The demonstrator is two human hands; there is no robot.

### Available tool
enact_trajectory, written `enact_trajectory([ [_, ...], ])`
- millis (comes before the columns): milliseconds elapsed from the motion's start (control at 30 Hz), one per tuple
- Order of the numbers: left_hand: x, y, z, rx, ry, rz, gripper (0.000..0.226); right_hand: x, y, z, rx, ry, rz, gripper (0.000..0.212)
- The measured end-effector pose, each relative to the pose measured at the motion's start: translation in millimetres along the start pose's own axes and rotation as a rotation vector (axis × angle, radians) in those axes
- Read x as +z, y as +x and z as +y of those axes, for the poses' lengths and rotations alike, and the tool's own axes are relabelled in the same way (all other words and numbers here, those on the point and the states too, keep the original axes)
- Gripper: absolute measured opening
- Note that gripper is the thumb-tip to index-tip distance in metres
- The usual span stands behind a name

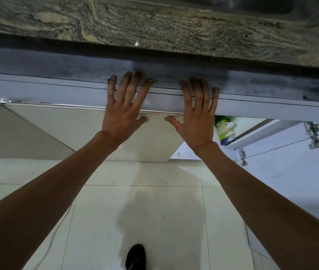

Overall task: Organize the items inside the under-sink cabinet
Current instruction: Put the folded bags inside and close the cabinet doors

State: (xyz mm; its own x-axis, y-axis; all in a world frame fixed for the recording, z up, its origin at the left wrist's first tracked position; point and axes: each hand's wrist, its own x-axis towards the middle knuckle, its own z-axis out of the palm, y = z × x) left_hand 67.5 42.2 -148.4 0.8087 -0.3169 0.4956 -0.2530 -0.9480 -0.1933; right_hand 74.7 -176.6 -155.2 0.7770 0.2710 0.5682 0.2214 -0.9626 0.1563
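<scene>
View: we look down our own two bare forearms at the front of an under-sink cabinet.
Landmark: a white rail (38, 88) runs across the cabinet front, just under a dark strip (57, 61).
Left hand (125, 106): it lies flat on the white rail, fingers straight and spread apart, holding nothing. The fingertips reach up onto the dark strip and look darkened.
Right hand (197, 114): it lies flat on the white rail just right of the left hand, fingers straight and spread, holding nothing. The thumbs point toward each other without touching.
Stone surface (154, 26): grey veined stone sits above the white rail, with the edge of a steel sink (261, 4) at its top right.
Beige door (96, 129): it hangs below the white rail, under both wrists. We cannot tell whether it is fully closed.
Open door (291, 162): it stands below the right end of the white rail, its white inner face showing two metal hinges (314, 135).
Green-and-white package (225, 131): it sits inside the cabinet, just below the white rail and beside the right hand. Its label is too blurred to read.
Floor (174, 221): pale tiles lie far below the white rail, with a dark shoe (135, 257) at the bottom edge.
</scene>
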Motion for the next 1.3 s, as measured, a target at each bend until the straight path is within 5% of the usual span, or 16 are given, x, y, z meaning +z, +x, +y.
enact_trajectory([
  [367, -40.1, -23.4, 134.6, -0.427, -0.328, -0.218, 0.107, -61.0, -46.2, 96.0, -0.335, 0.262, -0.462, 0.097],
  [533, -57.5, -65.1, 289.5, -0.584, -0.727, -0.344, 0.108, -98.7, -115.7, 229.0, -0.568, 0.075, -0.787, 0.109],
  [667, -91.4, -74.2, 433.1, -0.672, -0.950, -0.507, 0.120, -135.4, -165.4, 333.2, -0.586, -0.131, -1.000, 0.116],
  [833, -136.7, -71.7, 579.3, -0.753, -1.118, -0.753, 0.126, -169.3, -201.3, 420.0, -0.629, -0.239, -1.110, 0.121],
  [1000, -168.4, -80.6, 674.5, -0.739, -1.351, -1.031, 0.102, -189.5, -233.9, 456.7, -0.624, -0.313, -1.288, 0.124],
  [1133, -184.9, -84.7, 727.1, -0.725, -1.450, -1.104, 0.096, -193.3, -254.7, 473.6, -0.634, -0.365, -1.432, 0.120],
  [1300, -190.3, -86.7, 753.5, -0.776, -1.477, -1.067, 0.113, -188.0, -258.2, 483.0, -0.702, -0.375, -1.385, 0.116],
])
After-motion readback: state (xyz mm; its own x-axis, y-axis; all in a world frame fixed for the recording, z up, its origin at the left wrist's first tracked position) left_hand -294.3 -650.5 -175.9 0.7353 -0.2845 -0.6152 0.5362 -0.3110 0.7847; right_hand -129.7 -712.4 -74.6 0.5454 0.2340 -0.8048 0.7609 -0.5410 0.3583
